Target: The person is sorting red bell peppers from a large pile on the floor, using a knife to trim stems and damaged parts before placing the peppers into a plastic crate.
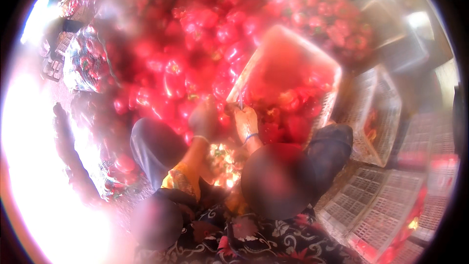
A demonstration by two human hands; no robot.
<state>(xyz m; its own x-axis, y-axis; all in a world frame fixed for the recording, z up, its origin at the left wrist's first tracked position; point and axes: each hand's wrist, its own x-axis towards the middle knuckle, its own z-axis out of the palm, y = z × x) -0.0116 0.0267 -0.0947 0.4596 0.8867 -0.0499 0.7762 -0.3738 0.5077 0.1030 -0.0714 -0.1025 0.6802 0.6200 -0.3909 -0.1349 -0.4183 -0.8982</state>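
Observation:
My right hand [245, 121] is closed, with a thin, narrow blade, apparently a small knife [240, 99], standing up from its fingers. It is beside the near left edge of a pale plastic crate [304, 40] holding red bell peppers [288, 117]. Close by on the left, my left hand [203, 118] reaches to the near edge of a large heap of red bell peppers [171, 76]. Haze blurs its fingers, so whether it holds a pepper is unclear. Between my forearms lies a pile of pale and green scraps [225, 162], which look like pepper cores.
Another heap of red peppers [322, 17] rises beyond the crate. On the right stand an upright slatted crate [375, 117] and several flat-lying crates [386, 205]. A shiny mesh sack [87, 61] is at the far left. My bent knees [151, 144] flank the work.

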